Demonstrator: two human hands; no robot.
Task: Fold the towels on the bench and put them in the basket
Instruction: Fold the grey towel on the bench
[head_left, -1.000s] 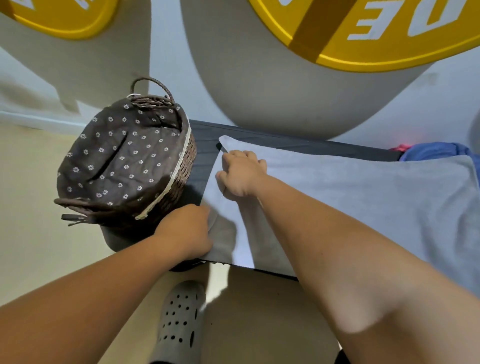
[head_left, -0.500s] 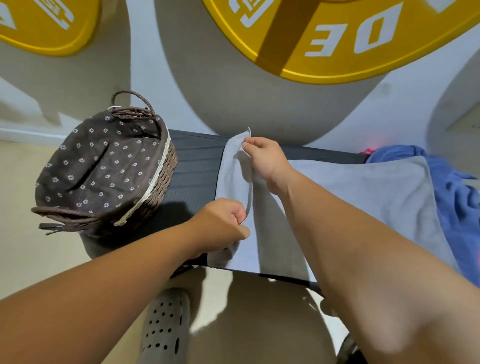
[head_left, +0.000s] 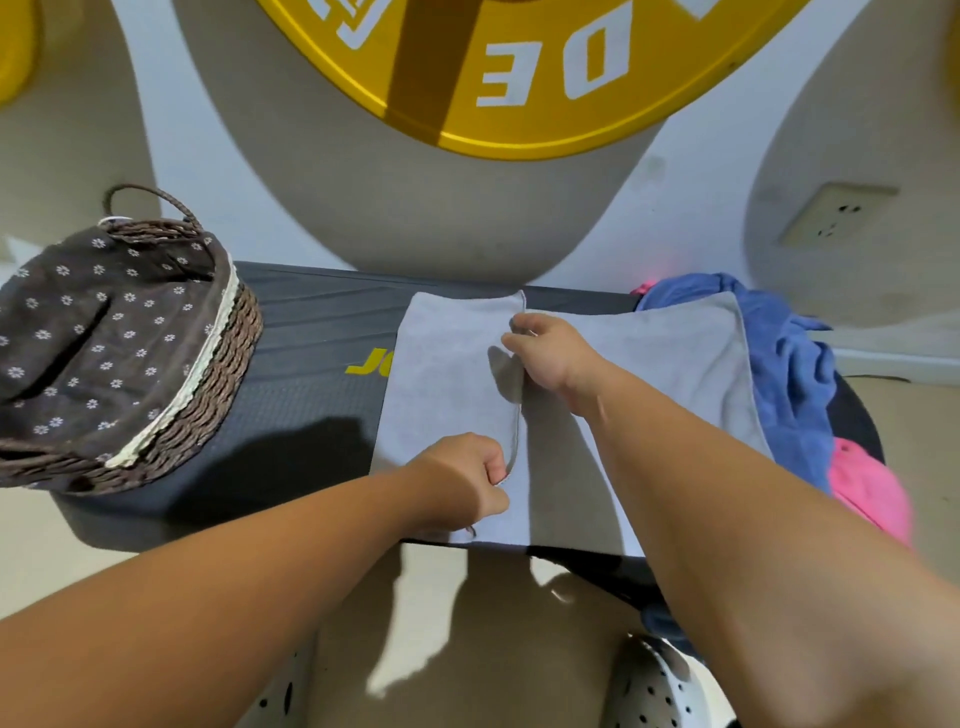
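Observation:
A light grey towel (head_left: 649, 364) lies spread across the black bench (head_left: 306, 374). Its left end is folded over toward the right, forming a flap (head_left: 447, 374). My left hand (head_left: 462, 478) pinches the flap's near corner, and my right hand (head_left: 545, 353) pinches its far corner. A brown wicker basket (head_left: 130, 353) with a dark flowered lining stands on the bench's left end. A blue towel (head_left: 789, 364) and a pink towel (head_left: 867, 488) lie bunched at the bench's right end, partly under the grey one.
A grey pillar with a large yellow lettered disc (head_left: 519, 67) rises right behind the bench. A wall socket (head_left: 836, 213) is at the right. My perforated clogs (head_left: 654, 686) stand on the pale floor below the bench's near edge.
Both hands have carried the grey towel's left edge up and over to the right, so the flap now lies wider over the towel. The view has shifted right.

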